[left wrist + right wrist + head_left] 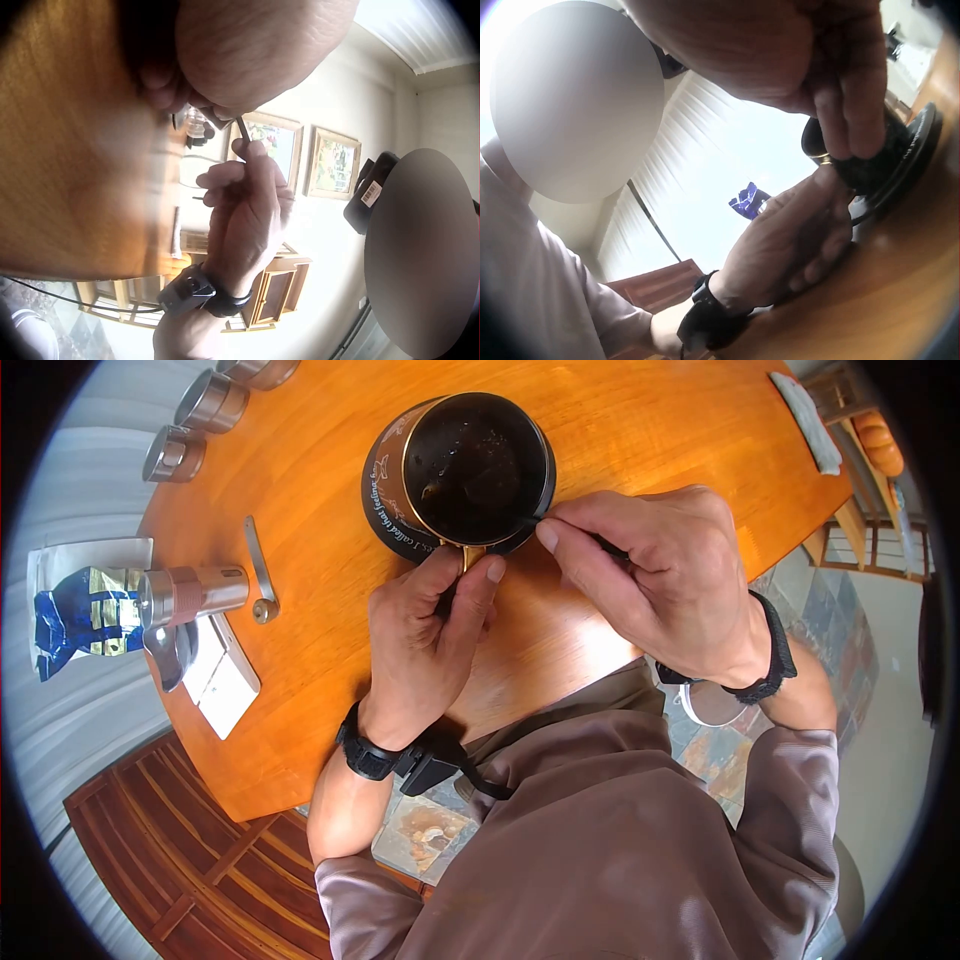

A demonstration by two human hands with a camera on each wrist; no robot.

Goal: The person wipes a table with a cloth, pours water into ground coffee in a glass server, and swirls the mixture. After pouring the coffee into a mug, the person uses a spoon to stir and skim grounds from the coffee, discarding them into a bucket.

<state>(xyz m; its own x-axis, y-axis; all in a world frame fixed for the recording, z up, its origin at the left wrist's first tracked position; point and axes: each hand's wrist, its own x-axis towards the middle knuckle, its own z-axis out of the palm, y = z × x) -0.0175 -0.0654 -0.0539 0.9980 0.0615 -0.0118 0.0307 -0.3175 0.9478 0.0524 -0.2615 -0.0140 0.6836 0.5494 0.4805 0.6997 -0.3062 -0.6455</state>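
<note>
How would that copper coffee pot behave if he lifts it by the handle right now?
The copper coffee pot holds dark liquid nearly to the rim, so it is probably heavy for its size and apt to slosh. Its handle sits off to one side under the left hand, so it would likely tip away from the grip.

A copper-coloured coffee pot [470,465] stands upright on a round black pad [385,510] at twelve o'clock on the orange wooden table, filled with dark liquid. Its handle [470,555] points toward six o'clock. A thin dark stirrer [530,520] dips over the rim from four o'clock.
</note>
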